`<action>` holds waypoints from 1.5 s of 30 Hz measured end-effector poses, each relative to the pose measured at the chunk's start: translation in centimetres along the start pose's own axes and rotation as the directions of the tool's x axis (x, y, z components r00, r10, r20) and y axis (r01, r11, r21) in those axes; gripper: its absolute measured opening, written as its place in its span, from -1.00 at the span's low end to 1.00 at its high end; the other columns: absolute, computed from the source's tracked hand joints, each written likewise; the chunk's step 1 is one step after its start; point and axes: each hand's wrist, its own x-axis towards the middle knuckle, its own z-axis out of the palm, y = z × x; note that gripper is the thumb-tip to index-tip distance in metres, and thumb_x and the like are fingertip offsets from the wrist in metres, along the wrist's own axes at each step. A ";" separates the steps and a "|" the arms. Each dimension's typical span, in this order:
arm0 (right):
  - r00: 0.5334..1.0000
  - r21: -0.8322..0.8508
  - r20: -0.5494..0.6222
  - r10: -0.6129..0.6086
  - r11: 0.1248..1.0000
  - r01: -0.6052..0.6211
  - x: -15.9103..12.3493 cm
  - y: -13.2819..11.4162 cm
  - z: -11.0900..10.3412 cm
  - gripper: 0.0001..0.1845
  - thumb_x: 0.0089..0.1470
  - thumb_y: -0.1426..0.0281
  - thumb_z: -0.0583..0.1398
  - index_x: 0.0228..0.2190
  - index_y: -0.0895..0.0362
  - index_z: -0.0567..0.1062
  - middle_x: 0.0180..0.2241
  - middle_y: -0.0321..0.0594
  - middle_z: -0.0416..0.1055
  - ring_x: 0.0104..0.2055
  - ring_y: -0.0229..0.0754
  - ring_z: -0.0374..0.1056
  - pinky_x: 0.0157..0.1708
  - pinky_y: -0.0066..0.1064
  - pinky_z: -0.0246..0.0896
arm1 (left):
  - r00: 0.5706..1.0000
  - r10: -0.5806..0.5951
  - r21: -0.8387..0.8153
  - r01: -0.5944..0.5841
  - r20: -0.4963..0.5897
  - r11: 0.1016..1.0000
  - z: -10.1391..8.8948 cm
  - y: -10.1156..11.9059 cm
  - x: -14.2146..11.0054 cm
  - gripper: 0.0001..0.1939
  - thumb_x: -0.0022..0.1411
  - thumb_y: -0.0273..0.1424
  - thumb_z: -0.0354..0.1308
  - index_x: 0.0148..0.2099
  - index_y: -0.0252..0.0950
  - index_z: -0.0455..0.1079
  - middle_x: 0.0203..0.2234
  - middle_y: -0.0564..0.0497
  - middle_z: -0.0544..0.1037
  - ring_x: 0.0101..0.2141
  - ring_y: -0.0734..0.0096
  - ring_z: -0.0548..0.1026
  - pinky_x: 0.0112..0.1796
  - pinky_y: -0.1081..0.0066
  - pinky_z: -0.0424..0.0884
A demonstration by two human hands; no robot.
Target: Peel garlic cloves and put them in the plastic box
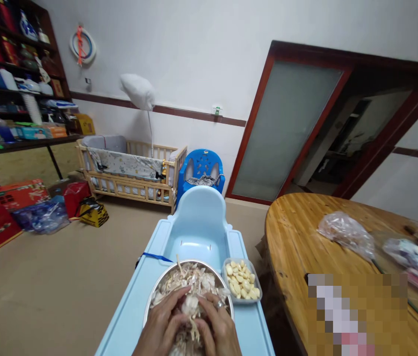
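My left hand (163, 325) and my right hand (217, 323) meet over a round metal bowl (156, 293) heaped with garlic skins and bulbs. Both hands are closed together round a pale garlic bulb (190, 305) held between the fingertips. A ring shows on my right hand. Just right of the bowl stands a small clear container (257, 297) of peeled garlic cloves (242, 282). Bowl and container rest on a light blue plastic baby bathtub (197, 232) turned towards me.
A round wooden table (298, 247) stands at the right with plastic bags (345, 232) on it. Beyond the tub are a blue plastic chair (201, 165) and a wooden crib (130, 170). Boxes and bags lie on the floor at left under dark shelves (12, 74).
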 end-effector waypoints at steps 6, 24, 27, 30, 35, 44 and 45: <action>0.992 0.087 -0.129 -0.005 0.996 0.017 -0.3 0.7 1.1 -0.73 0.09 0.34 0.09 -0.17 0.02 0.48 -0.18 -0.13 0.50 -0.16 -0.05 0.43 -0.18 -0.34 0.36 | 0.999 0.030 0.002 -0.030 0.019 1.000 -0.3 0.2 -0.5 -0.60 0.07 -0.51 0.10 -0.01 -0.22 0.42 -0.07 -0.08 0.54 -0.08 0.21 0.50 -0.11 0.37 0.45; 0.969 0.254 -0.244 -0.044 0.961 0.108 0.0 0.4 1.2 -0.72 0.13 0.18 0.07 -0.21 0.03 0.44 -0.25 -0.15 0.48 -0.21 -0.10 0.41 -0.22 -0.36 0.35 | 0.989 0.151 0.035 -0.151 0.005 0.988 0.1 -0.6 -0.8 -0.55 0.15 -0.49 0.05 0.11 -0.18 0.32 -0.03 -0.08 0.50 -0.05 0.23 0.47 -0.09 0.34 0.43; 0.975 0.267 -0.218 -0.049 0.958 0.108 0.2 -0.3 1.0 -0.75 0.14 0.18 0.04 -0.30 0.03 0.42 -0.36 -0.19 0.43 -0.38 -0.16 0.39 -0.37 -0.40 0.34 | 0.984 0.172 0.004 -0.172 0.049 0.985 -0.1 -0.6 -0.7 -0.57 0.20 -0.48 0.04 0.11 -0.11 0.30 -0.01 -0.02 0.48 -0.03 0.25 0.45 -0.06 0.34 0.41; 0.979 0.248 -0.191 -0.071 0.962 0.118 0.5 -0.9 0.9 -0.77 0.14 0.19 0.04 -0.36 0.05 0.39 -0.45 -0.25 0.37 -0.50 -0.20 0.33 -0.49 -0.42 0.29 | 0.973 0.218 -0.057 -0.214 0.075 0.975 0.1 -0.5 -0.4 -0.54 0.19 -0.50 0.04 0.14 -0.10 0.27 -0.01 -0.03 0.48 -0.02 0.24 0.43 -0.04 0.32 0.39; 0.974 0.161 -0.194 -0.118 0.975 0.150 0.8 -1.6 1.2 -0.86 0.12 0.28 0.07 -0.36 0.07 0.37 -0.45 -0.23 0.37 -0.45 -0.18 0.32 -0.46 -0.40 0.25 | 0.968 0.225 -0.111 -0.214 0.107 0.971 0.9 -0.3 0.1 -0.51 0.17 -0.59 -0.05 0.15 -0.22 0.26 -0.10 -0.13 0.51 -0.10 0.23 0.47 -0.08 0.28 0.40; 0.982 0.028 -0.156 -0.105 0.994 0.110 1.1 -2.6 0.9 -0.81 -0.15 0.57 0.12 -0.44 0.08 0.29 -0.53 -0.33 0.32 -0.52 -0.23 0.29 -0.50 -0.46 0.23 | 0.986 0.167 -0.123 -0.164 0.013 0.979 1.5 0.2 0.1 -0.65 0.31 -0.31 -0.13 -0.03 -0.34 0.39 -0.28 -0.18 0.53 -0.25 0.19 0.50 -0.22 0.27 0.45; 0.980 0.022 -0.170 -0.107 0.993 0.113 1.3 -2.8 0.9 -0.81 -0.17 0.58 0.11 -0.46 0.07 0.28 -0.54 -0.34 0.31 -0.53 -0.23 0.28 -0.52 -0.47 0.23 | 0.986 0.164 -0.107 -0.163 0.001 0.981 1.6 0.4 0.1 -0.64 0.32 -0.30 -0.14 -0.04 -0.34 0.39 -0.30 -0.17 0.54 -0.26 0.19 0.50 -0.22 0.27 0.45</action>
